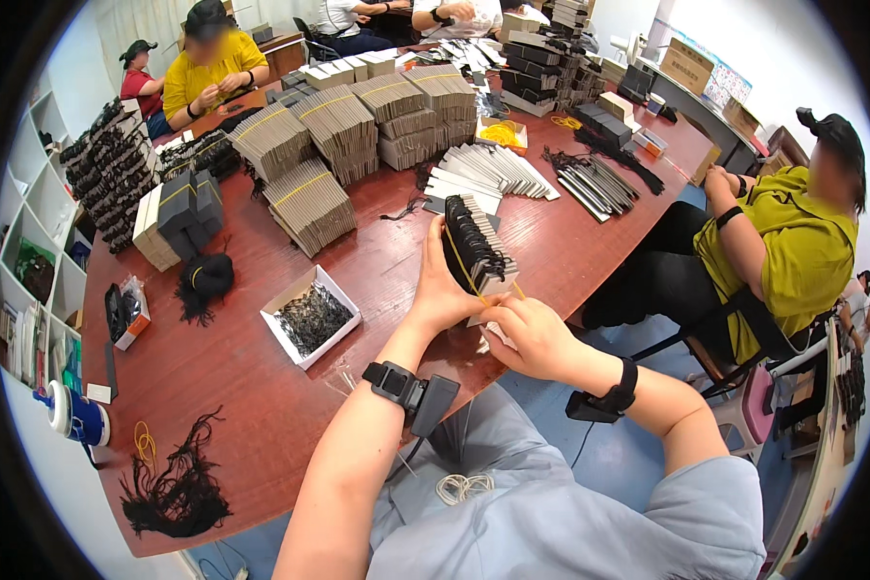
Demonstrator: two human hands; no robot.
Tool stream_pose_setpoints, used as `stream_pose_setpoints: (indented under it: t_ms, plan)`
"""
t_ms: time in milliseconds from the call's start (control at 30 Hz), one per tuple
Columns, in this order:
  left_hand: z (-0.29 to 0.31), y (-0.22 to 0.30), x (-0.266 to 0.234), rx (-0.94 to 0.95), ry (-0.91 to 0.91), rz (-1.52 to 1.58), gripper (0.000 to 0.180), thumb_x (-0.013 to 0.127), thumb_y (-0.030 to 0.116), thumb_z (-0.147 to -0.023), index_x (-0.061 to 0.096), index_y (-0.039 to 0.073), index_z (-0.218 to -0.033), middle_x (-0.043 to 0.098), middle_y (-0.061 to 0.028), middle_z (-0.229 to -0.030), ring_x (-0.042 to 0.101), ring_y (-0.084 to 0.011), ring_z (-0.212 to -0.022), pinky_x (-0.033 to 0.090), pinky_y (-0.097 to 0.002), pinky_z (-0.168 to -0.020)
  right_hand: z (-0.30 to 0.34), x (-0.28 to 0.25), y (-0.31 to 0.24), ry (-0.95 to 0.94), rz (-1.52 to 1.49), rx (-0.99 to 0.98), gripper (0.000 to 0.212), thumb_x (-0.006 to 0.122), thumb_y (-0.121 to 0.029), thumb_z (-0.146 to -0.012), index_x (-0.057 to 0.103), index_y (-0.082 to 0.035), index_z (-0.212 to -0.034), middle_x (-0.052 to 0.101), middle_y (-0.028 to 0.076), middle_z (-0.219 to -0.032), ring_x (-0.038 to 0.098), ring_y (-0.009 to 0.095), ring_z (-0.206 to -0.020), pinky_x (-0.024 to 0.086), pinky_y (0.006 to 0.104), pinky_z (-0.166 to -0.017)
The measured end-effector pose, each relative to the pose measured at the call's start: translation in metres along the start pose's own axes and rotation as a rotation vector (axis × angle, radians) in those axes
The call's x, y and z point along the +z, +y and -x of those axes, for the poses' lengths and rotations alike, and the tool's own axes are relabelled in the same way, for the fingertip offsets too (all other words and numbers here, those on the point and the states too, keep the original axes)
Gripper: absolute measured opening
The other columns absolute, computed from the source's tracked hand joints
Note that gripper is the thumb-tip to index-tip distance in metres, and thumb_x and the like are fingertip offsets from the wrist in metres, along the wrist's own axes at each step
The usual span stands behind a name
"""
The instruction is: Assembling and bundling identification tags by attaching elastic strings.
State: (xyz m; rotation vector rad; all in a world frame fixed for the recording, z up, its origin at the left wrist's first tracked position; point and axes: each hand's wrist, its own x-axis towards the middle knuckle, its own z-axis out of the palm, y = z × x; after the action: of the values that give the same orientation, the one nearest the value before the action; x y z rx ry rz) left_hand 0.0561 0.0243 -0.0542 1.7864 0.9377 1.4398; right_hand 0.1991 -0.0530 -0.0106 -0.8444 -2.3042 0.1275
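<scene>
Cards of stiff-looking grey board (pixel 509 253) stand packed face to face in a narrow block, black knotted cords (pixel 474 237) bunched along it, to the right of the white cardboard tray (pixel 336 340) of small dark pieces (pixel 311 319); whether the block rests on the reddish-brown wooden table (pixel 232 387) or is held just above it I cannot tell. The block should be fairly light and each card rigid, yet apt to fan or slip apart if squeezed unevenly, while the cords look soft and easily snagged; its long sides, clear of the cords, seem the best place to hold. A thin yellow elastic band (pixel 460 261) crosses it and probably pulls springily. The left hand (pixel 443 290), nearer the tray, is spread in a wide C, gripping the block along the side that faces the tray. The right hand (pixel 532 333), farther right of the tray, has its fingers curled in, thumb and forefinger seemingly pinched on the band at the near end. The left forearm (pixel 343 464) slants up just beside the tray; the right forearm (pixel 662 401) angles in from well right of it, elbow bent outward
</scene>
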Motion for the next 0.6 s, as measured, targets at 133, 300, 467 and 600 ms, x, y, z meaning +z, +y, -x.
stream_pose_setpoints:
  t_ms: [133,300,467,600]
  plan:
    - [0.001,-0.004,-0.002,0.015,-0.024,-0.031,0.12,0.085,0.024,-0.037,0.013,0.001,-0.13,0.031,-0.019,-0.123,0.036,-0.0304,-0.116,0.03,-0.0372,-0.099,0.002,-0.001,0.008,0.112,0.065,-0.067,0.024,0.063,-0.006,-0.066,0.051,-0.005,-0.087,0.053,0.011,-0.079,0.054,0.028,-0.072,0.044,0.0361,-0.062]
    - [0.004,-0.002,-0.005,-0.012,-0.058,-0.027,0.116,0.084,0.024,-0.04,0.014,0.0,-0.129,0.032,-0.0198,-0.122,0.035,-0.0318,-0.116,0.03,-0.0376,-0.099,0.018,0.003,-0.006,0.295,0.157,-0.049,0.015,0.062,-0.004,-0.063,0.055,-0.004,-0.077,0.059,0.012,-0.094,0.057,0.027,-0.088,0.047,0.0331,-0.074]
    - [0.006,-0.002,-0.01,-0.019,-0.044,-0.061,0.112,0.083,0.026,-0.045,0.013,0.0,-0.128,0.034,-0.0201,-0.12,0.036,-0.0308,-0.115,0.029,-0.0377,-0.098,0.021,-0.009,0.007,0.42,0.088,0.012,0.019,0.063,-0.006,-0.063,0.056,-0.003,-0.081,0.059,0.015,-0.1,0.054,0.034,-0.096,0.042,0.0405,-0.084]
    - [0.003,0.006,-0.004,-0.037,-0.093,0.024,0.118,0.084,0.03,-0.044,0.009,0.001,-0.13,0.039,-0.0197,-0.12,0.043,-0.0287,-0.112,0.035,-0.0354,-0.095,-0.001,-0.006,0.051,0.1,-0.355,0.276,0.092,0.075,-0.02,-0.058,0.021,-0.003,-0.131,0.028,0.019,-0.134,0.03,0.031,-0.123,0.028,0.0398,-0.099]
